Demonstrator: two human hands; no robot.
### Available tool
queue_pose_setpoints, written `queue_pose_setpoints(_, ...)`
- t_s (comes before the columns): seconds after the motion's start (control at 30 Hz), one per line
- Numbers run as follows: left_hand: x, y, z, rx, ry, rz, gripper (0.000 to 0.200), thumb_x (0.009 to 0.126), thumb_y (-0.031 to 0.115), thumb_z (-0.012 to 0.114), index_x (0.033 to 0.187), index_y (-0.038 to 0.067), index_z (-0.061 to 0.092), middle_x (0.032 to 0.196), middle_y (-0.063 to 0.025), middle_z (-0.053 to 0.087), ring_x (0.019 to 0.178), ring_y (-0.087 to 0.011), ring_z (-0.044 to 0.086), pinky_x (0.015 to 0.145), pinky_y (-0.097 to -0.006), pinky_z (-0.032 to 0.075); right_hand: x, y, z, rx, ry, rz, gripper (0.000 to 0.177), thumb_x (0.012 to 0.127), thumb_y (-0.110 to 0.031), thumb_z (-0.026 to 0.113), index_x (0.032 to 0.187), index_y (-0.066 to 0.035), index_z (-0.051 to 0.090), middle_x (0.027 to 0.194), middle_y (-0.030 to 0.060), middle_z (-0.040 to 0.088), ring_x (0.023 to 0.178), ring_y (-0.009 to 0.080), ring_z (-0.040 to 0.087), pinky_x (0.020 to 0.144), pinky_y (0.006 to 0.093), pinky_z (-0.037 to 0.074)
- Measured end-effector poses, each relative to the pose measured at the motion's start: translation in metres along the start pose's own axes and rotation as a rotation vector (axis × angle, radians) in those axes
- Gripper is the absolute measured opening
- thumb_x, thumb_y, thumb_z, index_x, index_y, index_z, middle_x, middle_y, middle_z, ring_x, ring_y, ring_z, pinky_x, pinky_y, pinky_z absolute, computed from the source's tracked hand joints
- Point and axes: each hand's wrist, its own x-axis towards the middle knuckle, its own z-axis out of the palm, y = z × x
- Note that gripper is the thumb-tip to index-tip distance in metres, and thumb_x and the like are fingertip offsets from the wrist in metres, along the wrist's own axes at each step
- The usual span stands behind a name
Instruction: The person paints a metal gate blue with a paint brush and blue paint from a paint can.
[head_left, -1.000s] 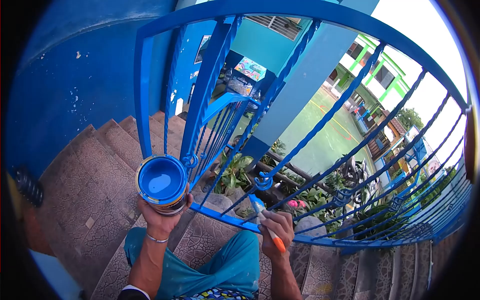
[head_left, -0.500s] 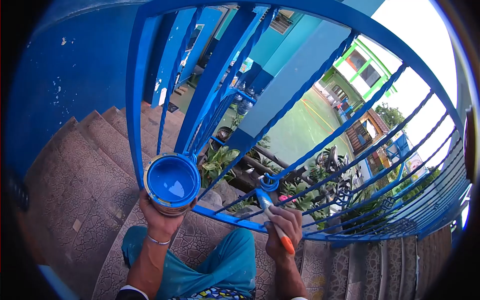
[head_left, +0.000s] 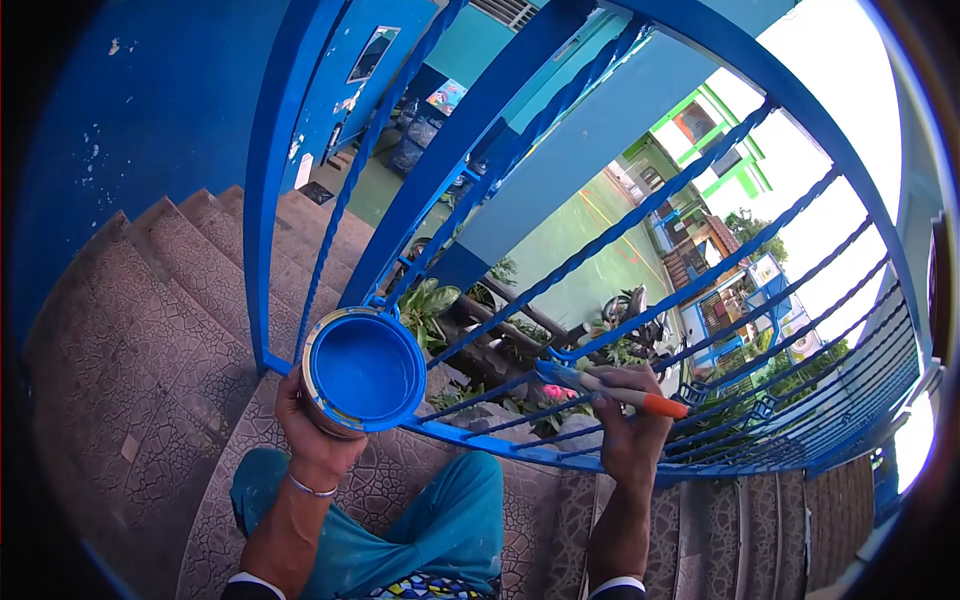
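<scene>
"Stone-patterned steps (head_left: 160,340) are curving down beside a blue wall (head_left: 150,120), and a green court (head_left: 590,240) is showing through the metal railing (head_left: 262,200). What is the left hand (head_left: 325,445) doing?"

"It's clamping round the lower side of an open paint can (head_left: 365,370), thumb and fingers spreading against it. The can is sitting just inside the railing, its mouth facing up toward the head camera and blue paint showing within."

"And the right hand (head_left: 630,410)?"

"That one is closing round the handle of a paintbrush (head_left: 667,406), its orange end pointing away from the can. Blue-coated bristles (head_left: 555,374) are lying by a curled iron scroll (head_left: 566,354) on a twisted baluster."

"Are they touching it?"

"I can't tell. Teal trousers (head_left: 455,520) are showing below, between the forearms, and a silver bracelet (head_left: 312,488) is circling the left wrist."
</scene>
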Motion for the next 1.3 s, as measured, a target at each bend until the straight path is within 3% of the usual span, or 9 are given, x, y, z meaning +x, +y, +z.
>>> queue_pose_setpoints(0.13, 0.004, 0.003, -0.007, 0.0, -0.012, 0.01, 0.056, 0.101, 0.048, 0.06, 0.139, 0.008, 0.069, 0.142, -0.0149, 0.071, 0.132, -0.034, 0.067, 0.113, -0.0543, 0.055, 0.007, 0.017, -0.012, -0.205, -0.049, 0.028, 0.023, 0.084, 0.008, 0.081, 0.104, -0.001, 0.074, 0.103, 0.0127, 0.076, 0.094, 0.0266, 0.073, 0.086, 0.0398, 0.056)
queue_pose_setpoints(0.23, 0.005, 0.003, -0.009, -0.025, 0.03, -0.003, 0.058, 0.1, 0.05, 0.06, 0.14, 0.008, 0.069, 0.143, -0.015, 0.07, 0.133, -0.0341, 0.067, 0.114, -0.0542, 0.055, 0.012, 0.006, -0.024, -0.313, 0.06, -0.022, 0.023, 0.083, 0.01, 0.08, 0.104, 0.0, 0.073, 0.105, 0.0127, 0.076, 0.094, 0.026, 0.073, 0.087, 0.0393, 0.057)
queue_pose_setpoints(0.33, 0.011, 0.005, -0.013, -0.028, 0.064, -0.01, 0.059, 0.1, 0.051, 0.06, 0.139, 0.008, 0.069, 0.143, -0.0149, 0.07, 0.133, -0.0339, 0.067, 0.115, -0.0538, 0.054, 0.009, -0.007, -0.019, -0.033, 0.131, -0.04, 0.023, 0.083, 0.009, 0.08, 0.103, 0.0, 0.074, 0.107, 0.0135, 0.078, 0.096, 0.0245, 0.074, 0.087, 0.0378, 0.058)
queue_pose_setpoints(0.57, 0.01, 0.004, -0.007, -0.043, 0.101, -0.026, 0.054, 0.101, 0.048, 0.057, 0.137, 0.009, 0.07, 0.14, -0.0136, 0.072, 0.13, -0.0339, 0.068, 0.112, -0.0541, 0.056, 0.035, -0.014, 0.026, -0.346, -0.25, -0.375, 0.025, 0.083, 0.002, 0.083, 0.107, -0.003, 0.076, 0.11, 0.0104, 0.081, 0.097, 0.0307, 0.075, 0.085, 0.0402, 0.06)
queue_pose_setpoints(0.73, 0.012, 0.004, -0.011, -0.093, 0.064, -0.031, 0.056, 0.101, 0.047, 0.058, 0.139, 0.007, 0.069, 0.141, -0.015, 0.071, 0.133, -0.0341, 0.067, 0.115, -0.0551, 0.054, 0.04, -0.016, 0.026, -0.525, -0.501, -0.287, 0.041, 0.071, 0.0, 0.081, 0.11, -0.012, 0.074, 0.104, 0.0047, 0.076, 0.1, 0.0294, 0.066, 0.092, 0.0435, 0.054)
queue_pose_setpoints(1.0, 0.013, 0.007, -0.003, -0.125, -0.004, -0.041, 0.057, 0.102, 0.044, 0.057, 0.142, 0.006, 0.068, 0.146, -0.0173, 0.068, 0.137, -0.0362, 0.064, 0.12, -0.0591, 0.049, 0.08, -0.061, 0.02, -0.628, -0.708, -0.316, 0.026, 0.079, -0.006, 0.078, 0.103, -0.014, 0.073, 0.099, 0.0011, 0.074, 0.104, 0.0257, 0.064, 0.093, 0.0417, 0.05)
queue_pose_setpoints(1.1, 0.014, 0.009, -0.004, -0.087, 0.017, -0.028, 0.058, 0.102, 0.046, 0.057, 0.144, 0.007, 0.067, 0.148, -0.0173, 0.067, 0.138, -0.0364, 0.063, 0.12, -0.0591, 0.048, 0.086, -0.056, 0.046, -0.75, -0.831, -0.506, 0.023, 0.082, -0.006, 0.077, 0.103, -0.014, 0.074, 0.103, 0.0001, 0.074, 0.107, 0.0243, 0.065, 0.095, 0.0415, 0.05)
queue_pose_setpoints(1.23, 0.015, 0.013, -0.017, -0.127, 0.016, -0.04, 0.06, 0.101, 0.048, 0.057, 0.144, 0.007, 0.067, 0.148, -0.0173, 0.067, 0.139, -0.0368, 0.062, 0.12, -0.0595, 0.048, 0.077, -0.058, 0.042, -0.855, -0.91, -0.457, 0.021, 0.082, -0.006, 0.075, 0.101, -0.014, 0.075, 0.105, -0.0013, 0.075, 0.115, 0.0222, 0.063, 0.1, 0.0423, 0.049)
queue_pose_setpoints(1.3, 0.014, 0.013, -0.017, -0.135, 0.043, -0.05, 0.063, 0.102, 0.048, 0.058, 0.146, 0.004, 0.064, 0.145, -0.0171, 0.069, 0.133, -0.0344, 0.067, 0.116, -0.0547, 0.054, 0.081, -0.07, 0.033, -0.844, -0.902, -0.389, 0.023, 0.08, -0.009, 0.079, 0.102, -0.013, 0.076, 0.103, 0.001, 0.075, 0.109, 0.024, 0.066, 0.1, 0.0426, 0.05)
